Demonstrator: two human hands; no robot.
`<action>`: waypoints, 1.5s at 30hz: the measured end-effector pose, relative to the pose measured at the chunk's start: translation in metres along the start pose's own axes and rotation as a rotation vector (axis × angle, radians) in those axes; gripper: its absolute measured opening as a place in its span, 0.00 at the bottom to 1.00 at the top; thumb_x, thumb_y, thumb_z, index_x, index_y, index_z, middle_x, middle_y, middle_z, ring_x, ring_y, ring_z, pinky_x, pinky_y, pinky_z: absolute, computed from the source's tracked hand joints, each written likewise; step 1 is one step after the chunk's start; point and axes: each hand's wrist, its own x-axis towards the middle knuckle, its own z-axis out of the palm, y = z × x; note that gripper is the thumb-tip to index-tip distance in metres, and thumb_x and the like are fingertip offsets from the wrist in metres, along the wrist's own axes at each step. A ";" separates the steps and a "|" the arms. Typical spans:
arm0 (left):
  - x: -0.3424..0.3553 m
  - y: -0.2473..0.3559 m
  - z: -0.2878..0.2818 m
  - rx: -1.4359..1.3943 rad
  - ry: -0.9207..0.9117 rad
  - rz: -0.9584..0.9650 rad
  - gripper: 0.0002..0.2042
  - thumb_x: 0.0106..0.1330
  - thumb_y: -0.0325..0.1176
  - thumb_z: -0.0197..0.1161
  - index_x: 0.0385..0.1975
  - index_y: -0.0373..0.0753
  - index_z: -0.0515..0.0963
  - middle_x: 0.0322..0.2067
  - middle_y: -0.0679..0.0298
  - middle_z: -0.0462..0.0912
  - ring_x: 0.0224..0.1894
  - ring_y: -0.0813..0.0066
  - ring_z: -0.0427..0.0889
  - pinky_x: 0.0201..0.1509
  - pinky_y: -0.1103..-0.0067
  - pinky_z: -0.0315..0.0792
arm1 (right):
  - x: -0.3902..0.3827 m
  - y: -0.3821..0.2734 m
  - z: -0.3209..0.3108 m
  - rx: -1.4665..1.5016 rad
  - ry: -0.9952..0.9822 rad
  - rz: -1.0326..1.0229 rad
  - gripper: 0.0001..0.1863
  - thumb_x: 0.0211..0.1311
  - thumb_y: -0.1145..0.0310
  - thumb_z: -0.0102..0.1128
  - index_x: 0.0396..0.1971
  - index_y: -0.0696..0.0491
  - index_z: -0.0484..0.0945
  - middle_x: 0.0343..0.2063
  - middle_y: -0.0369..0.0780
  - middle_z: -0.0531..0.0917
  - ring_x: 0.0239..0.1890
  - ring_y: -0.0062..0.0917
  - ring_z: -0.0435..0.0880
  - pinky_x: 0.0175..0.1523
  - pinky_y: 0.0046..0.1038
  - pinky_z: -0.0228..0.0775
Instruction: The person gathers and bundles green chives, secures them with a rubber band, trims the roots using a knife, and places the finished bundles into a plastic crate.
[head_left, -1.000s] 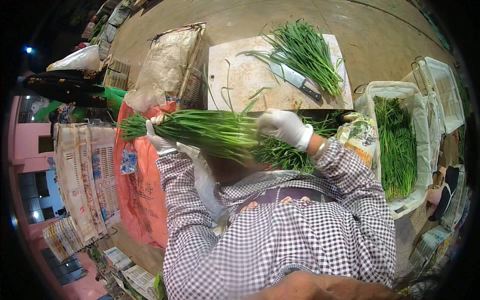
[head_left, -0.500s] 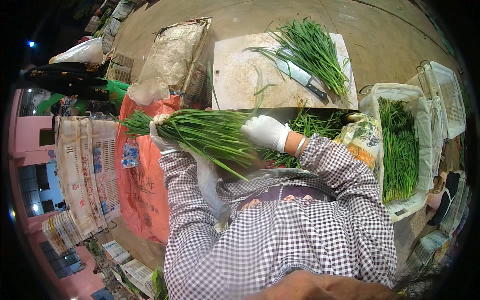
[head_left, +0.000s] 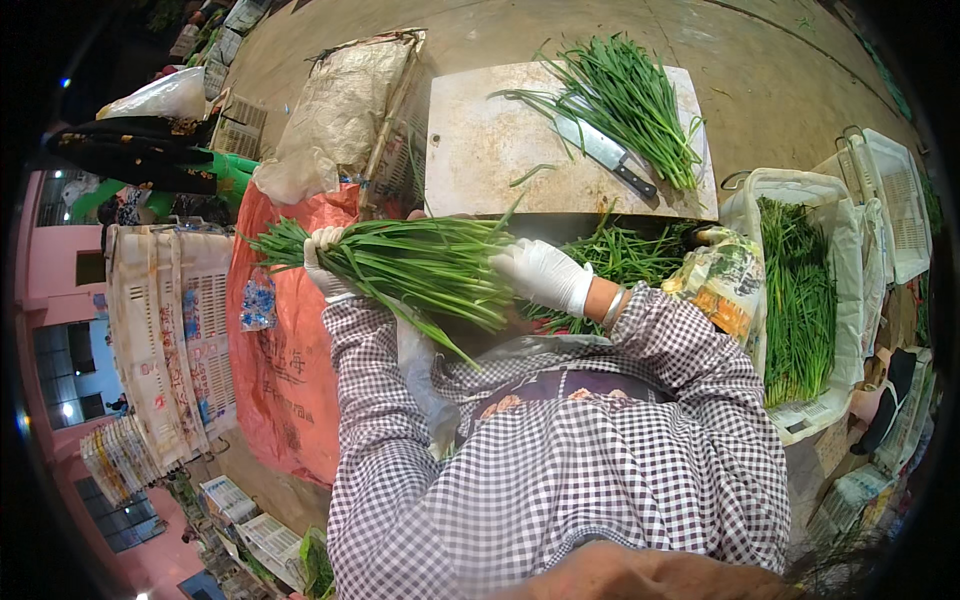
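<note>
In white gloves, both my hands are at a bunch of green garlic chives [head_left: 425, 262] held level in front of my body. My left hand [head_left: 327, 265] is wrapped round the bunch near its left end. At the right end, my right hand [head_left: 545, 274] has its fingers curled against the blade ends; the fingertips are partly hidden. Beyond them is a stained white board [head_left: 480, 135] bearing a second heap of chives [head_left: 630, 105]. A knife with a black handle [head_left: 605, 155] lies beside that heap. More loose chives [head_left: 625, 250] lie below the board, near my right wrist.
To the right stands a white crate [head_left: 850, 340] packed with upright chives [head_left: 800, 300]. A red plastic sack [head_left: 290, 400] sits left of my left arm, with a covered crate [head_left: 345, 110] behind it. A printed bag [head_left: 720, 275] lies near my right elbow. Stacked white crates [head_left: 150, 330] stand far left.
My right hand has shifted slightly right and down along the bunch's end. Blurred strands near the board's front edge have gone from there. My left hand keeps its grip.
</note>
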 end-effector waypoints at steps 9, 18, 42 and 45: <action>-0.002 0.005 0.001 0.044 0.071 0.020 0.16 0.64 0.32 0.58 0.18 0.45 0.59 0.19 0.73 0.57 0.26 0.79 0.59 0.37 0.80 0.60 | -0.041 0.015 -0.004 -0.095 -0.323 0.240 0.06 0.60 0.66 0.53 0.33 0.53 0.74 0.19 0.47 0.81 0.25 0.44 0.83 0.28 0.42 0.73; -0.008 -0.003 0.012 0.120 0.098 0.022 0.11 0.65 0.34 0.57 0.20 0.43 0.69 0.21 0.71 0.71 0.27 0.77 0.69 0.40 0.77 0.67 | -0.057 0.002 -0.042 -0.245 -0.295 0.228 0.13 0.48 0.60 0.69 0.33 0.49 0.81 0.27 0.40 0.83 0.32 0.35 0.84 0.36 0.37 0.76; -0.023 0.013 0.038 0.573 0.563 -0.175 0.10 0.62 0.38 0.62 0.35 0.38 0.79 0.36 0.61 0.84 0.39 0.66 0.82 0.46 0.69 0.77 | -0.011 -0.011 -0.047 -0.057 0.066 -0.076 0.13 0.51 0.65 0.62 0.39 0.46 0.80 0.28 0.37 0.80 0.34 0.34 0.82 0.36 0.35 0.74; -0.018 0.008 0.049 0.636 0.554 -0.349 0.11 0.61 0.40 0.64 0.37 0.42 0.79 0.37 0.63 0.84 0.38 0.66 0.82 0.46 0.68 0.77 | 0.011 0.000 -0.012 -0.080 0.243 -0.137 0.19 0.47 0.69 0.63 0.43 0.46 0.77 0.32 0.40 0.80 0.36 0.36 0.81 0.39 0.35 0.74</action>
